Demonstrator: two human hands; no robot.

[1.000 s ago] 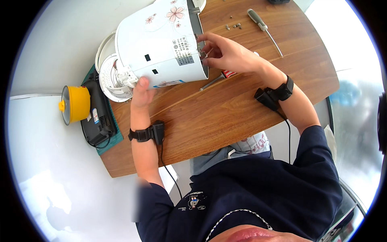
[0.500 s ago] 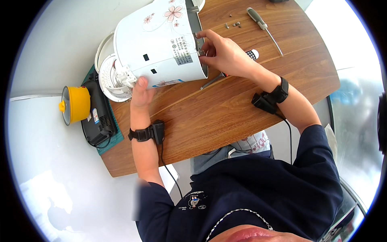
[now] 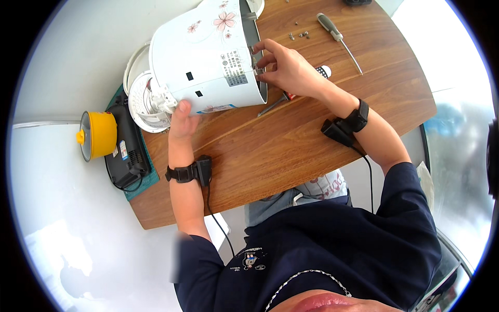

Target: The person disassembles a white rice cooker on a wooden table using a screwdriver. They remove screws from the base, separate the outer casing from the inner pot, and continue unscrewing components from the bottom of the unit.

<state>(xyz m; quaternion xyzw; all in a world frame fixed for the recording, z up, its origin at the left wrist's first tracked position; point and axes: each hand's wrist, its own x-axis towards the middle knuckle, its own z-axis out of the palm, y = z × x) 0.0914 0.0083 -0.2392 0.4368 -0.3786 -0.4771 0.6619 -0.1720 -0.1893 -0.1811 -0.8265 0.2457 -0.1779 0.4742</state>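
Observation:
A white rice cooker body (image 3: 202, 57) with pink flowers lies on its side, its open base facing right. At its lower left corner is the white hinge (image 3: 165, 99), beside the round lid (image 3: 140, 112). My left hand (image 3: 184, 122) grips the body near the hinge; the thumb shows and the other fingers are hidden beneath. My right hand (image 3: 291, 70) is at the rim of the open base, thumb and fingers curled in a pinch at its edge. What lies between those fingertips is too small to make out.
On the wooden table (image 3: 249, 151) lie a grey-handled screwdriver (image 3: 328, 25), several small screws (image 3: 300, 35), and a second screwdriver (image 3: 273, 105) partly under my right hand. At left, a yellow pot-like container (image 3: 103, 135) stands beside a black device (image 3: 129, 143) on a green mat (image 3: 148, 179).
The rice cooker body has shifted slightly right and down relative to the table. Both hands keep almost the same places and grips.

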